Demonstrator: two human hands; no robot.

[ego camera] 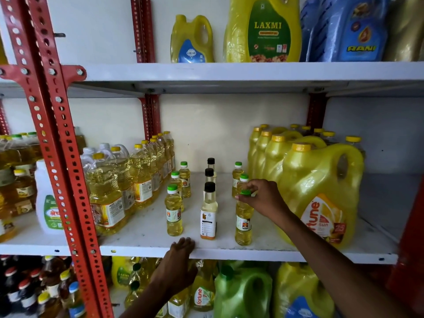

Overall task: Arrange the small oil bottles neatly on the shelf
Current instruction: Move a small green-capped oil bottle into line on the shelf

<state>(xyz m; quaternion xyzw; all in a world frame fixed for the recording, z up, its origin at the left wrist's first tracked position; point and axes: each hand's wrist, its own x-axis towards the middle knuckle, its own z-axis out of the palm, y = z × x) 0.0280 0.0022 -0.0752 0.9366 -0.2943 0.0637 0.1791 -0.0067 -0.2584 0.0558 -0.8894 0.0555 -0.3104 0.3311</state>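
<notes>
Small oil bottles stand in three rows on the white middle shelf. The left row has three green-capped bottles. Three black-capped bottles form the middle row. On the right, a green-capped front bottle stands with two more behind it. My right hand grips the green cap of that front right bottle from above. My left hand rests on the shelf's front edge with its fingers laid flat over the lip, holding no bottle.
Big yellow Fortune jugs crowd the right side next to my right hand. Larger clear oil bottles line the left. A red slotted upright stands at the left front. More jugs fill the shelves above and below.
</notes>
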